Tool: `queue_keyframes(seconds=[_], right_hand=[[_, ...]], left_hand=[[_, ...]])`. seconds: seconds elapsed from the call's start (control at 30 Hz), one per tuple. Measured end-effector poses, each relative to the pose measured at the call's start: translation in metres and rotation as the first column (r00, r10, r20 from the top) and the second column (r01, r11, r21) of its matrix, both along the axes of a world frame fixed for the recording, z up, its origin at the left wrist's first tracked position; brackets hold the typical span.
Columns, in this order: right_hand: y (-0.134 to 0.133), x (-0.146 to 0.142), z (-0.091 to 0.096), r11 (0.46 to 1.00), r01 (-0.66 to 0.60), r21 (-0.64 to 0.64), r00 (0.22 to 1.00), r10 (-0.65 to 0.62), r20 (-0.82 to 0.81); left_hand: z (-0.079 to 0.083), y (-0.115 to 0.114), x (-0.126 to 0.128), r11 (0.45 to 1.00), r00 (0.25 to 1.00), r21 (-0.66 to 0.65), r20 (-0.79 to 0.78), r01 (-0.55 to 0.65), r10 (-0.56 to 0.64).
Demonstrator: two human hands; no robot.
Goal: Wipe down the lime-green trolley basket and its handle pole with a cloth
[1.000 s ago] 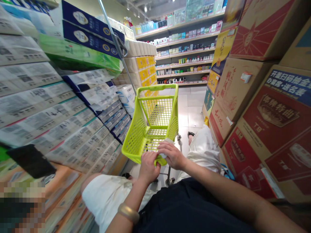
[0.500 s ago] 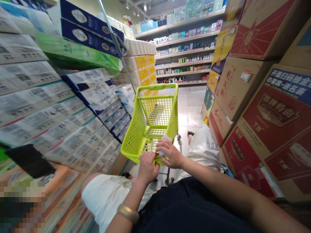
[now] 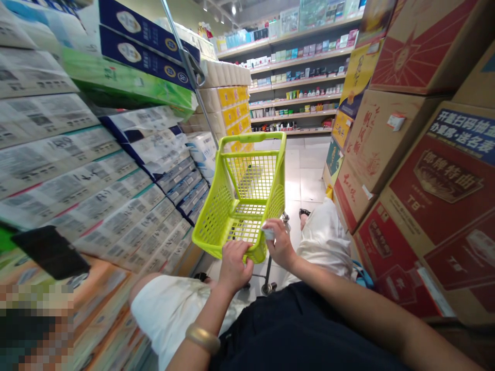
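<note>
A lime-green plastic shopping basket with grid walls stands before my knees on a wheeled metal frame, and nothing shows inside it. My left hand is closed over the near rim, fingers on top and thumb on my side. Just right of that rim, my right hand pinches a crumpled white tissue between thumb and fingers. The basket's raised handle is at the far end, away from both hands.
Stacked tissue packs wall the left side. A dark flat device lies on lower packs. Cardboard cartons rise close on the right. Tiled floor leads to shelves of small goods at the back. A slanting metal pole stands behind the basket.
My right hand has moved right, off the near rim and away from my left hand, with the tissue in its fingers. My left hand stays on the rim.
</note>
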State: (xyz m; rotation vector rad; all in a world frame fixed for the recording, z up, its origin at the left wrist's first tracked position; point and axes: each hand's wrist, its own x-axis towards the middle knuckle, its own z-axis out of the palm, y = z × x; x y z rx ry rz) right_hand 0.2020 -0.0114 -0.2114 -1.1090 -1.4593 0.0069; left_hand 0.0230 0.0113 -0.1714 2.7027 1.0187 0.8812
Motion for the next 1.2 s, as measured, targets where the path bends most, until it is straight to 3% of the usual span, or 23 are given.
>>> queue_keyframes(seconds=[0.07, 0.13, 0.2, 0.3, 0.37, 0.43, 0.5, 0.6, 0.67, 0.77, 0.87, 0.97, 1.07, 1.2], right_hand=[[-0.019, -0.007, -0.008, 0.987, -0.156, 0.040, 0.978, 0.149, 0.144], [-0.022, -0.005, -0.010, 0.974, -0.216, 0.063, 0.951, 0.195, 0.242], [-0.008, 0.005, -0.005, 0.990, -0.120, 0.072, 0.975, 0.103, 0.196], [0.027, 0.026, 0.010, 0.990, 0.142, -0.003, 0.989, -0.142, -0.032], [0.041, 0.033, 0.018, 0.983, 0.173, -0.056, 0.980, -0.178, -0.088], [0.038, 0.029, 0.019, 0.990, 0.131, -0.060, 0.987, -0.136, -0.080], [0.018, 0.015, 0.013, 0.999, 0.049, -0.023, 0.998, -0.050, -0.024], [-0.017, -0.006, 0.000, 0.987, -0.161, 0.005, 0.973, 0.158, 0.166], [-0.024, -0.009, -0.004, 0.970, -0.243, 0.026, 0.940, 0.229, 0.251], [0.001, 0.008, 0.003, 0.986, -0.160, 0.053, 0.973, 0.149, 0.178], [0.044, 0.036, 0.019, 0.998, 0.034, -0.050, 0.999, -0.033, 0.010], [0.063, 0.048, 0.029, 0.989, 0.097, -0.114, 0.994, -0.102, -0.041], [0.042, 0.030, 0.023, 0.990, 0.085, -0.113, 0.996, -0.087, -0.020], [-0.005, -0.004, 0.005, 0.996, -0.085, -0.035, 0.987, 0.089, 0.133]], left_hand=[[0.000, 0.001, -0.002, 1.000, 1.000, 0.000, -0.003, -0.001, 0.001], [0.000, 0.001, -0.004, 1.000, 1.000, -0.003, -0.002, -0.001, 0.001], [0.000, 0.001, -0.005, 1.000, 1.000, -0.006, -0.003, 0.003, -0.003], [0.000, 0.001, -0.004, 1.000, 1.000, 0.001, -0.003, 0.013, -0.013], [0.000, 0.001, -0.003, 1.000, 1.000, 0.009, 0.004, 0.014, -0.014], [0.000, 0.001, -0.003, 1.000, 1.000, 0.011, 0.008, 0.012, -0.012], [0.000, 0.001, -0.004, 1.000, 1.000, 0.009, 0.005, 0.011, -0.011], [0.000, 0.001, -0.005, 1.000, 1.000, -0.001, -0.002, 0.012, -0.012], [0.001, 0.001, -0.006, 1.000, 1.000, -0.011, -0.008, 0.010, -0.011], [0.002, 0.001, -0.006, 1.000, 1.000, -0.026, -0.017, 0.006, -0.007], [0.002, 0.001, -0.005, 0.999, 1.000, -0.033, -0.014, 0.004, -0.004], [0.003, 0.000, -0.004, 1.000, 1.000, -0.029, -0.011, 0.005, -0.005], [0.003, 0.000, -0.004, 1.000, 1.000, -0.023, -0.014, -0.001, 0.000], [0.002, 0.001, -0.007, 1.000, 1.000, -0.016, -0.017, 0.000, 0.000]])
